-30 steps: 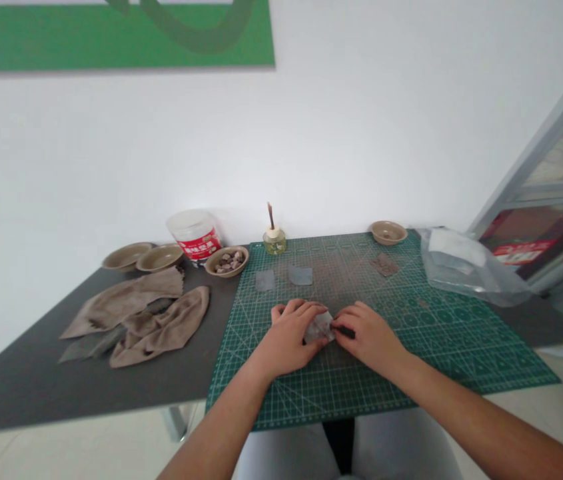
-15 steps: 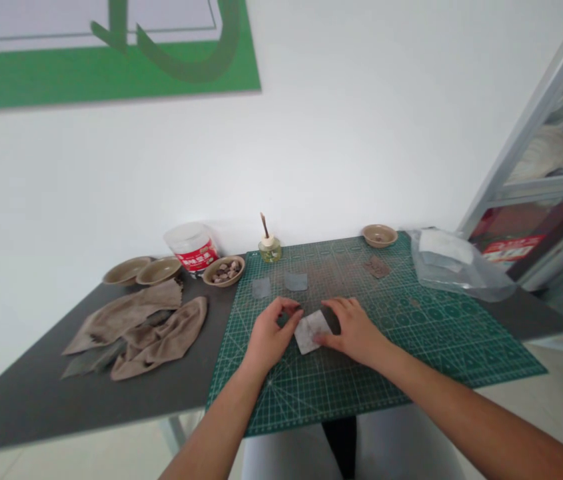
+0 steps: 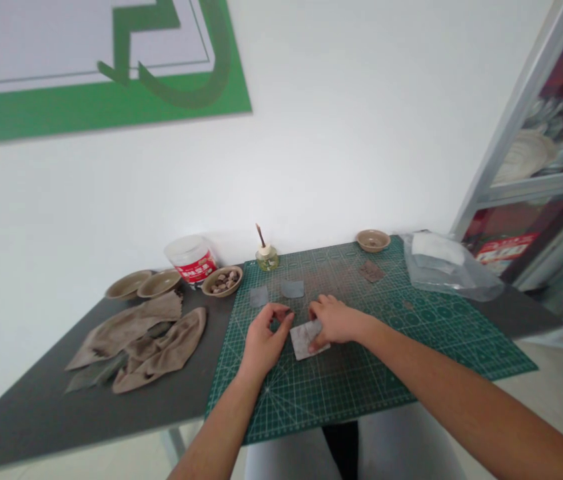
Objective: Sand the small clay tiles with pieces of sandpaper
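Note:
On the green cutting mat (image 3: pixel 386 373) lies a small pale grey square sheet (image 3: pixel 303 341). My right hand (image 3: pixel 334 321) rests on its right part, fingers curled and pressing it to the mat. My left hand (image 3: pixel 265 335) sits just left of the sheet, thumb and fingers pinched around a small dark piece that I cannot make out. Two smaller grey squares (image 3: pixel 259 297) (image 3: pixel 292 289) lie on the mat just beyond my hands.
A bowl of small stones (image 3: pixel 222 281), a red-labelled tub (image 3: pixel 191 259), two empty bowls (image 3: pixel 144 285) and brown cloths (image 3: pixel 146 337) sit at the left. A small bottle with a stick (image 3: pixel 266 256), another bowl (image 3: pixel 372 240), a brown patch (image 3: pixel 371 270) and a plastic bag (image 3: pixel 446 267) lie further back and right.
My hands drew apart and the sheet now lies flat and uncovered on the mat. My left hand lifted off it into a pinch. The camera tilted upward.

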Motion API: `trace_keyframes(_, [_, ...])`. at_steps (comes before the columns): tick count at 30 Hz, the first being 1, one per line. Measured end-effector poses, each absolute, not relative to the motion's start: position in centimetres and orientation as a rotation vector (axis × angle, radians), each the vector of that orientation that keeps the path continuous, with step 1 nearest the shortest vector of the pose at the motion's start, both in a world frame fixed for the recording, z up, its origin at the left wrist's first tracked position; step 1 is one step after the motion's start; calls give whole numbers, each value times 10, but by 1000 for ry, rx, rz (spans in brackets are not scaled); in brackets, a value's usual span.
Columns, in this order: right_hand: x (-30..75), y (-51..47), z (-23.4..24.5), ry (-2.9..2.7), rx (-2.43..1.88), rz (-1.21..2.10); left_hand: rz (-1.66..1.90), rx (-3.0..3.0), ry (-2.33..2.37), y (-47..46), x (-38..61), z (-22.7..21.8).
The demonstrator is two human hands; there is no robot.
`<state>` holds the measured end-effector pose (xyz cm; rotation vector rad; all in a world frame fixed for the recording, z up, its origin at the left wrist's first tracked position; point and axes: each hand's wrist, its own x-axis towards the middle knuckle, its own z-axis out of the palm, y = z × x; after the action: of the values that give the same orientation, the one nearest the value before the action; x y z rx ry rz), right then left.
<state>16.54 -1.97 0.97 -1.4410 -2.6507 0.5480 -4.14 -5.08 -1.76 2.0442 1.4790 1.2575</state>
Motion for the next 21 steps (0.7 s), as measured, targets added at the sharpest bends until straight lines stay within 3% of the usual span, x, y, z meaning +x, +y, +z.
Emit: trace_keyframes(21, [185,-22,2,-2212,-1291,756,1259,1986,1475,-53,-41,-17])
